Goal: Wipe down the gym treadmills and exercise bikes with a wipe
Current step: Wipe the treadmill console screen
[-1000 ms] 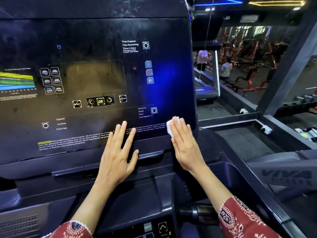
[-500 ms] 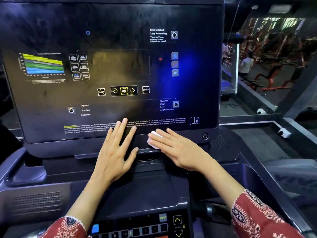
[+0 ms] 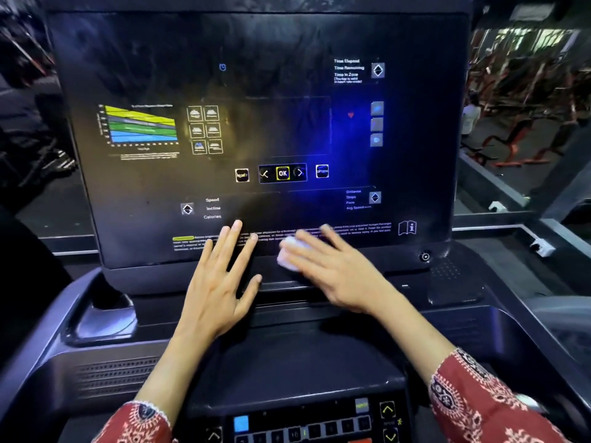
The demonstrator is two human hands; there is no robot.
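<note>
Right hand (image 3: pixel 339 276) lay flat, fingers straight, pressing the wipe (image 3: pixel 289 255) onto the screen's (image 3: pixel 256 91) lower edge; the wipe protruded beneath the fingers. Left hand (image 3: pixel 220 282) rested spread on that edge, holding nothing.

Pretty dark gym overall. Off to the right there's a bunch of red-framed weight machines (image 3: pixel 518 139) on a dark floor (image 3: pixel 499 123), all kinda blurry, with a person in a light top (image 3: pixel 470 118) standing near them. Up top on that side is a bright strip (image 3: pixel 537 36), windows or lit panels, can't tell which. Closer in, a grey metal ledge (image 3: pixel 489 226) runs across, with a white socket box (image 3: pixel 541 247) sitting just below it. The left side is just murky dark equipment (image 3: pixel 32 129).
</note>
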